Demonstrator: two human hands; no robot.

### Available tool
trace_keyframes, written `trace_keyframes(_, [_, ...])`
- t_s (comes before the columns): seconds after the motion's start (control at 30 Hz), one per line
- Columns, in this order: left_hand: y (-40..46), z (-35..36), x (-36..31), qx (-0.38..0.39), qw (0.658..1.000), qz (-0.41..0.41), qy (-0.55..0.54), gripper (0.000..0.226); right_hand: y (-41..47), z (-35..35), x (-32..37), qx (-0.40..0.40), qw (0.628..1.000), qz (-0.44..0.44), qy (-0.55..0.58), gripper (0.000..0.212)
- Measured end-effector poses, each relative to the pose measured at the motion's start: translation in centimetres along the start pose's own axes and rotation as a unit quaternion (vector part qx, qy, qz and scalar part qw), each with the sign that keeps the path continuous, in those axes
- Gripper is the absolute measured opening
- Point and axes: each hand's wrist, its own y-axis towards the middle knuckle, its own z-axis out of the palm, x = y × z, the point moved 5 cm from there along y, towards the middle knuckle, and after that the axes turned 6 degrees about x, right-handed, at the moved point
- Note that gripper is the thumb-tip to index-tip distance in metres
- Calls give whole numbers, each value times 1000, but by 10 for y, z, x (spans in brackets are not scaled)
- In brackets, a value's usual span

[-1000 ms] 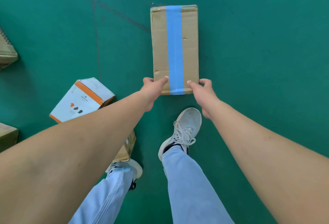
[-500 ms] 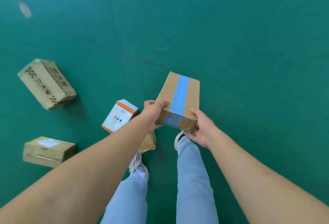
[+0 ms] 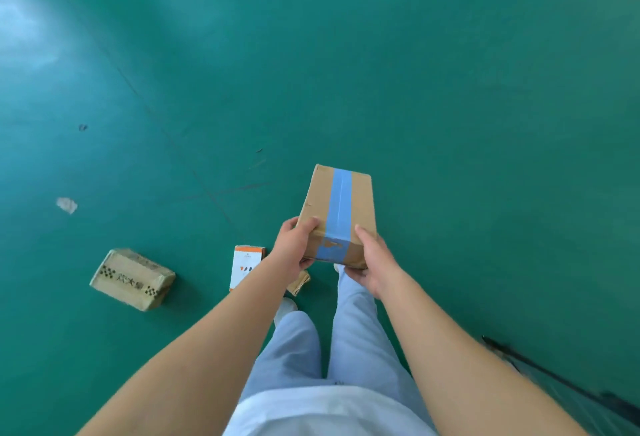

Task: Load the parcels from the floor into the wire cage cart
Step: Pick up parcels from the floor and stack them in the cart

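Both hands, left hand (image 3: 294, 245) and right hand (image 3: 372, 264), are gripping the taped parcel (image 3: 341, 207) by its near end; keeping it level is advisable.

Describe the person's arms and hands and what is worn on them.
Both forearms are bare right up to the frame's edge: no sleeves, gloves, watch or rings show. The left hand and right hand are likewise uncovered. Below them are light blue trousers and a white top's hem.

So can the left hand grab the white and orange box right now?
Probably not. The left hand is busy gripping the taped box together with the right hand, and the white and orange box lies down on the floor.
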Motion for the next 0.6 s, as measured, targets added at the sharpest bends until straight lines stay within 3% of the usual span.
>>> trace_keyframes(0.33, [-105,67,88,62,988,4,141,46,-129,-95,-106,-103,975,-47,191,37])
trace_keyframes(0.6, [-151,179,167,163,942,8,293,42,-201,-209,-174,-205,918,-84,330,21])
